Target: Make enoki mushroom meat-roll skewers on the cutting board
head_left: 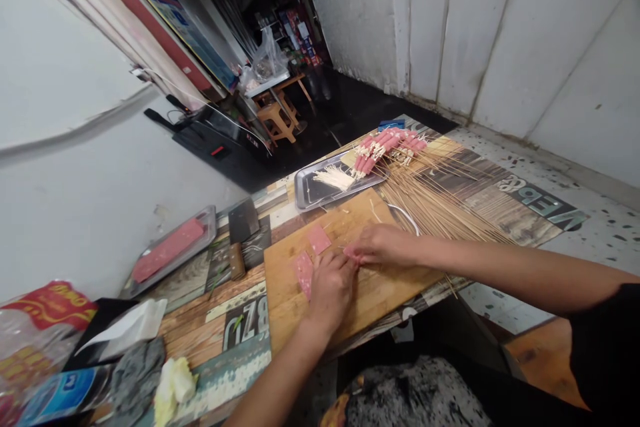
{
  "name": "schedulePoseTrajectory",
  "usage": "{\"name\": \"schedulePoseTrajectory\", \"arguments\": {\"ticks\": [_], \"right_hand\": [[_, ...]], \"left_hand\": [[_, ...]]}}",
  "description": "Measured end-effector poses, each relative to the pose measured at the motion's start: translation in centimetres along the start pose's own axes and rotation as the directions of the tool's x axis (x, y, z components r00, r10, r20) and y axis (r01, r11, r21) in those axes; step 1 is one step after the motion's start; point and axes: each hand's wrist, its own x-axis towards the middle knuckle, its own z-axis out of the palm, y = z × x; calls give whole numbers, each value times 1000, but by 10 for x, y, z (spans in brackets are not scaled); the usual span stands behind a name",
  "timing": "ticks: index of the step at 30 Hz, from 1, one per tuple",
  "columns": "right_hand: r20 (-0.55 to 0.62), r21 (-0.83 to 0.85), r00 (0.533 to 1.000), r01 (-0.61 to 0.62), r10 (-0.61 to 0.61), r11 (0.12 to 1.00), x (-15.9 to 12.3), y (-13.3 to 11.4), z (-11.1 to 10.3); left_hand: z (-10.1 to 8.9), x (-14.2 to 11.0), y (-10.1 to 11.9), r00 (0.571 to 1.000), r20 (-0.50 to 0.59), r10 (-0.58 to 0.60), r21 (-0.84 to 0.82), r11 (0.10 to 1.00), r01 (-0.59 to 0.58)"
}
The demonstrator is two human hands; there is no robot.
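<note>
Over the wooden cutting board (295,320), my left hand (331,283) and my right hand (384,245) meet with fingers closed at a small pink meat slice (352,253). Fingers cover most of that slice, so what may lie inside it is hidden. Two more pieces of pink meat lie flat on the board: a square meat piece (319,239) and another meat piece (303,270) partly behind my left hand. Beyond the board, a metal tray (313,195) carries loose enoki mushrooms (334,177) and a pile of meat-wrapped enoki rolls (383,147).
Many bamboo skewers (435,207) spread to the right of the board. On the left are a cleaver (243,220) with a wooden handle and a tray of sliced meat (170,250). Nearer stand a grey cloth (137,380), cabbage pieces (175,387) and a blue-labelled bottle (65,393).
</note>
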Motion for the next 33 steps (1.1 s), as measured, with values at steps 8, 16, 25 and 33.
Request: {"name": "schedulePoseTrajectory", "arguments": {"ticks": [8, 16, 25, 33], "right_hand": [[46, -284, 991, 132, -124, 950, -7, -14, 1], [127, -29, 984, 129, -125, 991, 12, 3, 1], [169, 182, 982, 58, -89, 982, 17, 17, -3], [107, -83, 994, 30, -21, 996, 9, 2, -5]], "left_hand": [[0, 5, -2, 992, 42, -116, -161, 979, 122], [4, -7, -1, 991, -84, -104, -73, 992, 98], [-2, -3, 4, 997, -38, -63, 65, 996, 66], [1, 8, -9, 986, 113, -120, -254, 956, 145]]}}
